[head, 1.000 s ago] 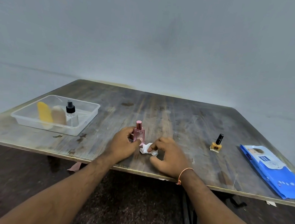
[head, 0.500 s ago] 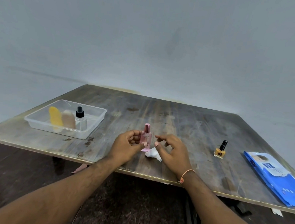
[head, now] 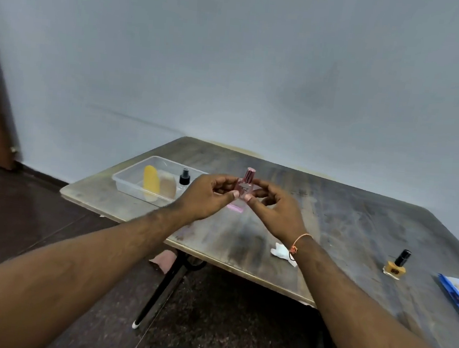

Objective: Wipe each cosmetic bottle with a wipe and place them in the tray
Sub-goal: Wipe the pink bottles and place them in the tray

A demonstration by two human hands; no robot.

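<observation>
The small pink glass perfume bottle [head: 244, 188], pinched upright between left hand [head: 207, 197] and right hand [head: 275, 208], is judged light, slippery, fragile, best gripped mid-body.

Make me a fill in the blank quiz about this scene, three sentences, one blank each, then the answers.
1. Both hands, left hand and right hand, hold up the ____ perfume bottle.
2. The crumpled white wipe lies on the ____, by the right wrist.
3. The yellow nail polish bottle has a ____ cap.

Missing words: pink; table; black
</observation>
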